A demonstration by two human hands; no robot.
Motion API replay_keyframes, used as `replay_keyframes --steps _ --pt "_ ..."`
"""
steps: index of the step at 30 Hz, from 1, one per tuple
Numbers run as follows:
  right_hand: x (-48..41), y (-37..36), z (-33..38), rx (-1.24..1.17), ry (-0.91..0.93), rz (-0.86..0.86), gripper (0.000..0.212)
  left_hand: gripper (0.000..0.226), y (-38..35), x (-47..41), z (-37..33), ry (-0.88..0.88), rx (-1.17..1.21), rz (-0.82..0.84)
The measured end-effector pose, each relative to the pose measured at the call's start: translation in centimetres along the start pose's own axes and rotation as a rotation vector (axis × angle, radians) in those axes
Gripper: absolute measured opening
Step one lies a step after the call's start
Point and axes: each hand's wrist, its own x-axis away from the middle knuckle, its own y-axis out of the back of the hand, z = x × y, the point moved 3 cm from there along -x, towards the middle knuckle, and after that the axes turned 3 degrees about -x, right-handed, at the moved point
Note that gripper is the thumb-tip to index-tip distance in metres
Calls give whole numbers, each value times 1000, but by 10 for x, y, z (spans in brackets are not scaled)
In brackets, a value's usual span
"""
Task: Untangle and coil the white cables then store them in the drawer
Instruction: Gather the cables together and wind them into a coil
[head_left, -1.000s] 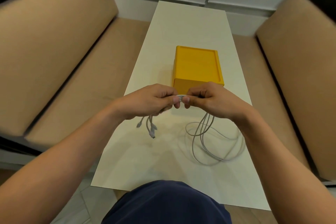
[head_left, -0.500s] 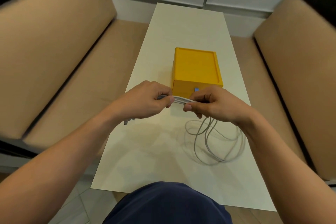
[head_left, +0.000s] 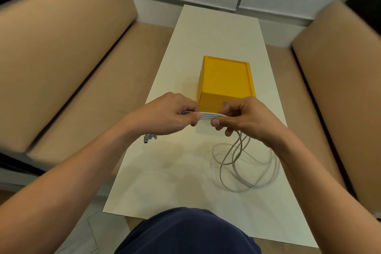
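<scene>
Here, white cables (head_left: pixel 206 115), yellow drawer (head_left: pixel 226 77)

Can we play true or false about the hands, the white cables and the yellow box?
1. The left hand and the right hand both pinch the cables. True.
2. The cables are inside the box. False: they are outside it, and its drawer looks shut.
3. Loose loops of cable lie on the table below the right hand. True.
4. The plugs stick out by the right hand. False: they stick out below the left hand.
5. The box is blue. False: it is yellow.
</scene>
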Motion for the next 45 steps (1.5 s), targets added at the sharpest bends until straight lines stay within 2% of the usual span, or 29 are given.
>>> replay_keyframes --steps 4,7,10,12,17,21,24,26,29,35,40,42,45 --pt "3 -6 -2 143 47 -48 26 28 4 -1 1 18 18 -41" --pt "13 -4 1 156 126 -80 32 29 4 -4 4 87 -49 -99" --pt "16 0 -2 124 158 -225 36 31 -4 -11 -1 115 -98 -130" --pt "15 0 -9 133 149 -293 36 31 -5 -13 -3 128 -22 -111" --pt "17 -5 -23 102 148 -343 26 33 -1 -9 -2 102 234 -32" --pt "16 -12 -22 81 169 -401 22 33 -2 -7 -3 128 268 -36" --pt "16 -14 -26 59 120 -461 43 33 -5 -3 -3 132 311 -42" --pt "15 -14 -29 -8 63 -607 66 33 -11 1 -7 120 348 -34" --pt "8 -12 -32 -44 3 -796 75 33 -20 5 -12 109 395 -11" --pt "-7 -18 -37 226 -5 -816 72 35 -23 14 -12 113 515 15" --pt "1 -13 -19 77 162 -858 58 35 -34 26 0 150 516 -14" --pt "9 -13 -8 26 222 -799 56 33 -34 33 3 147 532 -29" --pt "13 -17 -1 -85 176 -633 62 30 -25 39 3 127 573 -49"
